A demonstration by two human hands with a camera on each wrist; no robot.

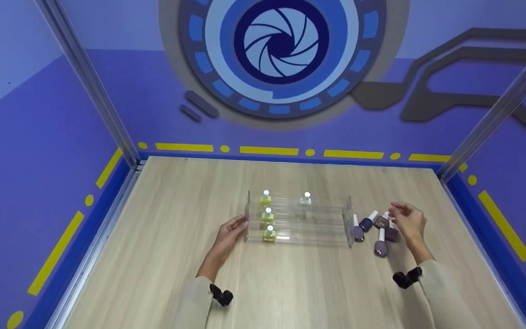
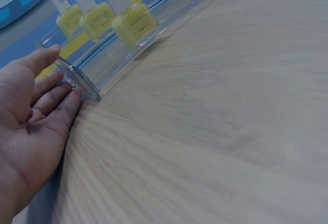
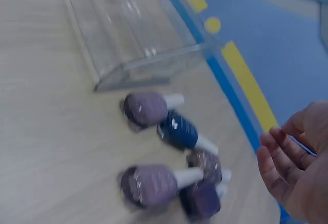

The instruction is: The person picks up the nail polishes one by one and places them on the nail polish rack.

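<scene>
A clear acrylic tiered rack (image 1: 327,225) stands on the table. Three yellow nail polish bottles (image 2: 134,25) with white caps line its left end, one per tier. A pale, nearly clear nail polish bottle (image 1: 306,199) is on the back tier. My left hand (image 1: 230,235) touches the rack's left end panel (image 2: 78,80) with its fingers and thumb. Loosely bent and holding nothing visible, my right hand (image 1: 409,223) hovers by a cluster of loose bottles right of the rack: mauve (image 3: 154,185), dark blue (image 3: 178,130), glittery brown (image 3: 204,163) and dark purple (image 3: 201,201).
The wooden table (image 1: 299,288) runs up to a blue printed back wall (image 1: 144,100) and side walls. Metal posts (image 1: 103,103) rise at its back corners. The rack's right end panel (image 1: 349,224) stands close to the loose bottles.
</scene>
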